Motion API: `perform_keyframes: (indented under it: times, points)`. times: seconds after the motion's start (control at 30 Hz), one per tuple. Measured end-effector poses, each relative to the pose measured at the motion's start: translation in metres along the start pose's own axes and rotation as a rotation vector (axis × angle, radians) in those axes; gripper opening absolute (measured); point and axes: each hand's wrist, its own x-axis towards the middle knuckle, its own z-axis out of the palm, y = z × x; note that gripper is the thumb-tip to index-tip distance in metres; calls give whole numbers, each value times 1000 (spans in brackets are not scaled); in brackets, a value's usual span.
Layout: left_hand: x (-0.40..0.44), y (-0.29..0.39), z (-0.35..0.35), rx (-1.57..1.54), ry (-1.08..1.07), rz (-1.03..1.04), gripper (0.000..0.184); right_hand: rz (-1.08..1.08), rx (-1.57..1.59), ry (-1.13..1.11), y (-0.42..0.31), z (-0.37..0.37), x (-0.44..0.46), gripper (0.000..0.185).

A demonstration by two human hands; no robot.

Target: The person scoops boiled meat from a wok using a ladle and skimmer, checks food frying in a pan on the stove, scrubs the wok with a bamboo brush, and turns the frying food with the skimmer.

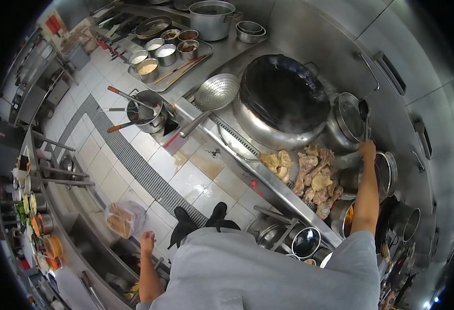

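Observation:
My right hand (367,150) is stretched out to the right and closed around the handle of a ladle (364,109). The ladle's dark bowl is over a round metal pot (350,116) beside the wok. My left hand (147,242) hangs low at my side with its fingers curled, and nothing shows in it. Nearest to it is a clear plastic bag (126,219) with something brown inside; the hand looks apart from it. A pile of cooked meat and bones (317,175) lies on the stove's edge, left of my right arm.
A large black wok (283,93) stands on the steel range. A perforated strainer (216,92) rests on the range's front edge. Seasoning bowls (166,54) and a stockpot (212,20) stand farther back. A pot of tools (149,111) is at the range's end. A drain grate (134,165) crosses the floor.

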Motion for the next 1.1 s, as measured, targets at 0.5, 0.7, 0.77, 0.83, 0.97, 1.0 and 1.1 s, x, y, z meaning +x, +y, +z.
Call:
perform_keyframes:
  times: [0.5,0.7,0.77,0.83,0.97,1.0,1.1]
  points:
    - [-20,1,6,149,-124,-226,24,828,1660,-642,5,-101,-90,24]
    - [42,47,10,169,-177,-8,27,782,1755,-614,-25,-144,-162,26]
    - [59,58,12,103,-185,99,26,740,1757,-634,-24,-151,-178,28]
    - [69,68,14,116,-204,153,26,780,1717,-615,-37,-161,-198,28]
    - [70,76,22,140,-241,152,26,757,1681,-651,-53,-166,-231,27]
    - [68,73,23,154,-244,142,25,765,1600,-600,-66,-170,-243,28]
    - [57,64,23,169,-247,53,23,743,1582,-625,-83,-172,-273,28]
